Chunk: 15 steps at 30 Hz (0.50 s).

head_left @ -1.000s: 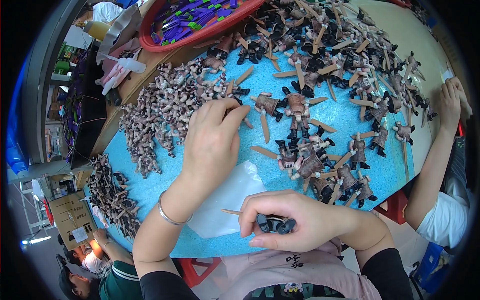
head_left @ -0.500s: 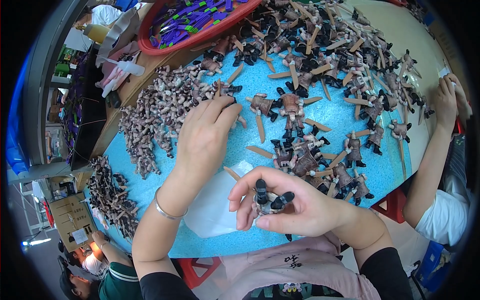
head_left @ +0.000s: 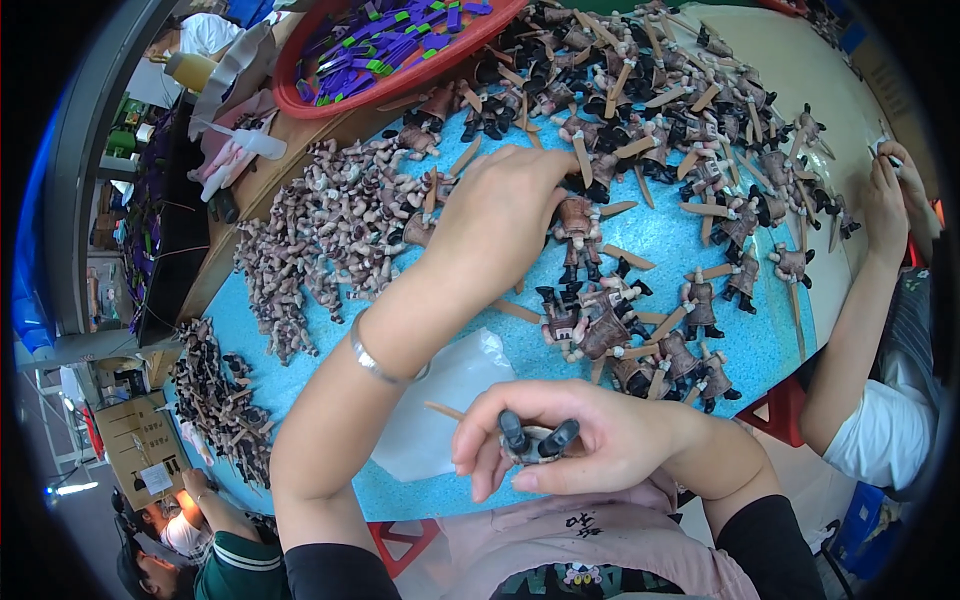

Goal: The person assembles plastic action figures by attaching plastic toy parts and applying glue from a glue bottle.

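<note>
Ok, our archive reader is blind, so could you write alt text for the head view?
A person's right hand holds a small dark toy figure, legs up, while the left hand reaches among similar figures and small brown parts on a blue table. A red basin holds purple pieces.

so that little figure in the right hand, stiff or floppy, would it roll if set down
The figure looks like stiff moulded plastic: its dark legs stick up straight from the right hand. Probably light, since a few fingers hold it. Its jutting limbs would likely stop it rolling; similar ones lie on the blue table.
</note>
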Available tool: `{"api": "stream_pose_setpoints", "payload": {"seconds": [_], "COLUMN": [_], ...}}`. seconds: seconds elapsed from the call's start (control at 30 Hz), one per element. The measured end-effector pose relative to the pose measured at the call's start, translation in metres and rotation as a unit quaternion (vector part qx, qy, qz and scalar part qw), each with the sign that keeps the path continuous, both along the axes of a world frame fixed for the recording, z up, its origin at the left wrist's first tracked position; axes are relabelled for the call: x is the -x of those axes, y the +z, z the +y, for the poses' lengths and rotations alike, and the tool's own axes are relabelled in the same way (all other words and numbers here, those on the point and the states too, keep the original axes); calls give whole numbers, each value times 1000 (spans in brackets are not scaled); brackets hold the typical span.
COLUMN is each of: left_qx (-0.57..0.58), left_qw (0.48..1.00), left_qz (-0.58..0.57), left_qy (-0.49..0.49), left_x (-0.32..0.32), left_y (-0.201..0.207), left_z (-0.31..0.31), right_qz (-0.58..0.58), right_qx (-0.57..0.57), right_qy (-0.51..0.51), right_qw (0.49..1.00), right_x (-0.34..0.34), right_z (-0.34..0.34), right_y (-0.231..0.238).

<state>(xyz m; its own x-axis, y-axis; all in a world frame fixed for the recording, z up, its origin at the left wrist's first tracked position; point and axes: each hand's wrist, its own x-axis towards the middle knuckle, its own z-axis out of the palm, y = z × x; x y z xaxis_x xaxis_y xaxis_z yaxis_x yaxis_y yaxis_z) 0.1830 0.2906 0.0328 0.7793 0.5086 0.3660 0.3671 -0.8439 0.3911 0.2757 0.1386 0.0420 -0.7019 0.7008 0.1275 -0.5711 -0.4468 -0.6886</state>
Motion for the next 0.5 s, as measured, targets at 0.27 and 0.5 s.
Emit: {"api": "stream_pose_setpoints", "payload": {"seconds": [0.27, 0.5], "left_qx": [182, 208], "left_qw": [981, 972], "left_qz": [53, -23], "left_qy": [45, 105], "left_x": [-10, 7], "left_y": [-2, 16], "left_z": [11, -2], "right_qz": [-4, -2], "right_qx": [-33, -39], "right_qy": [-3, -9], "right_qw": [999, 999], "right_x": [0, 1], "right_z": [1, 0], "right_y": [-2, -4]}}
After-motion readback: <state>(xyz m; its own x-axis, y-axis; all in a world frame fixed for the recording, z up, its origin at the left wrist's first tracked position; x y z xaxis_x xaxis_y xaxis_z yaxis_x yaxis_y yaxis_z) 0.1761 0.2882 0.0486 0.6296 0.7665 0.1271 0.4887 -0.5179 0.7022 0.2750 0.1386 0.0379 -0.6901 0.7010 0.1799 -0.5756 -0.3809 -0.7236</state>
